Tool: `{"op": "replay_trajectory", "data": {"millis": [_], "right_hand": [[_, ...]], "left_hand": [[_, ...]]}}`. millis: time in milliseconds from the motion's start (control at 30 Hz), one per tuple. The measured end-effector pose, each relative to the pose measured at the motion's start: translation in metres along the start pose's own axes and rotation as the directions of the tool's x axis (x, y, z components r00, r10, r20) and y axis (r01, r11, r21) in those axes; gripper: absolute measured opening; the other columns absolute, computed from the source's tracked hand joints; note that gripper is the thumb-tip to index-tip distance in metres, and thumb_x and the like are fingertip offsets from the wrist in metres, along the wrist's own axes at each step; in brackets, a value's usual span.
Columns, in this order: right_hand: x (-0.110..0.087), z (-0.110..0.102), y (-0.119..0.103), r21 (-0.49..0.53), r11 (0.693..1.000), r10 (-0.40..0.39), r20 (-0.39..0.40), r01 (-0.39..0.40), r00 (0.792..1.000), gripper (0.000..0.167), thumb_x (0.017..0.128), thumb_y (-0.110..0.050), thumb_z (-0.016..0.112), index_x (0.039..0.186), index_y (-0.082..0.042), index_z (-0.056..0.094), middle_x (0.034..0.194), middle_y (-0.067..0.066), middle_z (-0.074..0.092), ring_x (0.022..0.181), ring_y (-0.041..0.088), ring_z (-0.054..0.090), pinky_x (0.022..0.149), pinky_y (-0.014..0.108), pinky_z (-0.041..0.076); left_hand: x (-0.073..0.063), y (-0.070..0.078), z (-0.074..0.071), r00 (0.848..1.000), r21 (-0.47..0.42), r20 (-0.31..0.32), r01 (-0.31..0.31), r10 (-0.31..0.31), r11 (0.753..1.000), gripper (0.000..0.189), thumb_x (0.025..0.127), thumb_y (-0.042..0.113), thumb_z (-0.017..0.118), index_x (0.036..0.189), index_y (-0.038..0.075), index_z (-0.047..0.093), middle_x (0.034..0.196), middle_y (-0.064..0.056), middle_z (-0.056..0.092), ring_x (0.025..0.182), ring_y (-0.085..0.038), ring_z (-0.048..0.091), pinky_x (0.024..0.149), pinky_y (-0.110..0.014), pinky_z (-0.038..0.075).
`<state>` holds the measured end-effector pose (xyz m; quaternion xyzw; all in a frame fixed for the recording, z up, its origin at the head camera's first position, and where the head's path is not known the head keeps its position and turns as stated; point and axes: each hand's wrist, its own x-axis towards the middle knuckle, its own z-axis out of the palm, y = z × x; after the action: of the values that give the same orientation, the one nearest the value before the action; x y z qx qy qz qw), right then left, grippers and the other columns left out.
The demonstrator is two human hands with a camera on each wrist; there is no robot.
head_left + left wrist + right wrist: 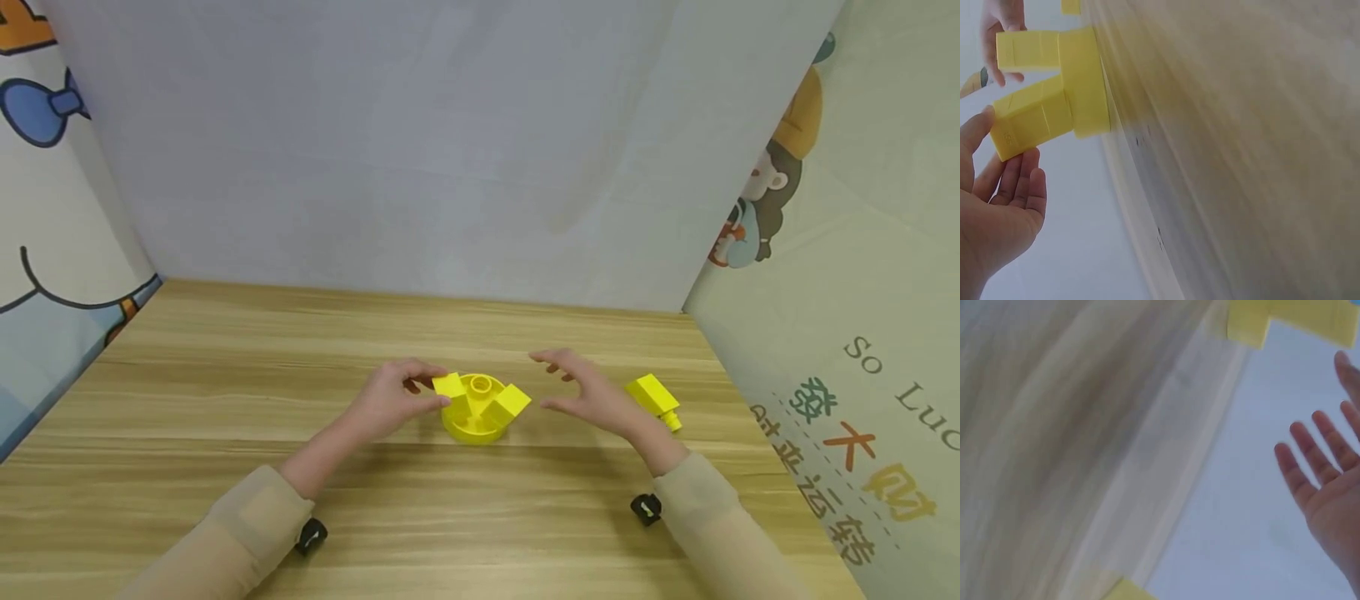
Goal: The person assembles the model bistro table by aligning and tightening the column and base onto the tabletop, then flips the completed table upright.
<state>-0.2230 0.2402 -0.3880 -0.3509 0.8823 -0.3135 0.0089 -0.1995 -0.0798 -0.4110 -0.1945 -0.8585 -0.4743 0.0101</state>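
Note:
A round yellow base (477, 435) stands on the table, with a raised round socket (481, 386) showing at its far side. Two yellow rectangular blocks rise from it, a left block (450, 386) and a right block (512, 401); in the left wrist view they lean apart at the top. My left hand (390, 396) pinches the upper end of the left block between thumb and fingers. To the right of the base, my right hand (592, 398) is held in the air with fingers spread, touching nothing. Where the left block meets the base, its fit cannot be made out.
A third yellow block (652, 394) with a narrower peg end (672, 420) lies on the wooden table (465, 525), beyond my right wrist. A pale cloth (412, 167) hangs behind the table. Printed cloths (885, 275) stand at both sides.

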Motion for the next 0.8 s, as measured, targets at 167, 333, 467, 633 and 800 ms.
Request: {"op": "replay_trajectory", "data": {"millis": [167,333,467,633,800], "right_hand": [[-0.013,-0.023,0.011,-0.143,0.98,0.117,-0.137,-0.136,0.984,0.06,0.082,-0.014,0.074,0.136,-0.005,0.048,0.132,0.016,0.052,0.112,0.037,0.053,0.091,0.053,0.045],[-0.029,-0.04,0.026,-0.204,0.935,0.252,-0.193,-0.29,0.948,0.06,0.085,-0.017,0.071,0.137,-0.001,0.045,0.137,0.022,0.047,0.122,0.042,0.044,0.1,0.055,0.037],[-0.042,-0.049,0.04,-0.251,0.9,0.31,-0.205,-0.356,0.928,0.063,0.086,-0.019,0.07,0.138,0.002,0.042,0.137,0.025,0.044,0.128,0.044,0.036,0.104,0.058,0.03],[-0.053,-0.055,0.051,-0.264,0.863,0.391,-0.187,-0.43,0.901,0.062,0.087,-0.017,0.068,0.138,0.005,0.04,0.135,0.029,0.043,0.125,0.047,0.037,0.103,0.06,0.03],[-0.059,-0.057,0.062,-0.258,0.832,0.466,-0.157,-0.491,0.871,0.062,0.089,-0.019,0.065,0.139,0.007,0.037,0.129,0.033,0.046,0.117,0.049,0.043,0.095,0.06,0.038]], "left_hand": [[0.005,-0.007,-0.005,0.999,-0.052,0.038,-0.034,0.036,0.998,0.038,0.08,0.024,0.076,0.114,0.008,0.067,0.111,-0.007,0.067,0.096,-0.021,0.062,0.08,-0.031,0.051],[0.011,-0.013,-0.011,0.997,-0.103,0.079,-0.007,0.015,0.995,0.04,0.082,0.02,0.074,0.118,0.006,0.065,0.114,-0.01,0.066,0.097,-0.023,0.061,0.081,-0.033,0.051],[0.016,-0.017,-0.015,0.994,-0.114,0.11,0.004,0.009,0.993,0.041,0.084,0.019,0.072,0.121,0.005,0.062,0.115,-0.013,0.065,0.093,-0.022,0.062,0.078,-0.03,0.053],[0.022,-0.022,-0.021,0.988,-0.119,0.149,-0.011,0.029,0.993,0.042,0.086,0.017,0.07,0.125,0.003,0.059,0.12,-0.015,0.063,0.097,-0.024,0.063,0.078,-0.028,0.054],[0.031,-0.024,-0.025,0.979,-0.114,0.197,-0.03,0.052,0.993,0.042,0.088,0.013,0.066,0.127,0.002,0.057,0.123,-0.015,0.061,0.104,-0.027,0.061,0.082,-0.029,0.054]]}}
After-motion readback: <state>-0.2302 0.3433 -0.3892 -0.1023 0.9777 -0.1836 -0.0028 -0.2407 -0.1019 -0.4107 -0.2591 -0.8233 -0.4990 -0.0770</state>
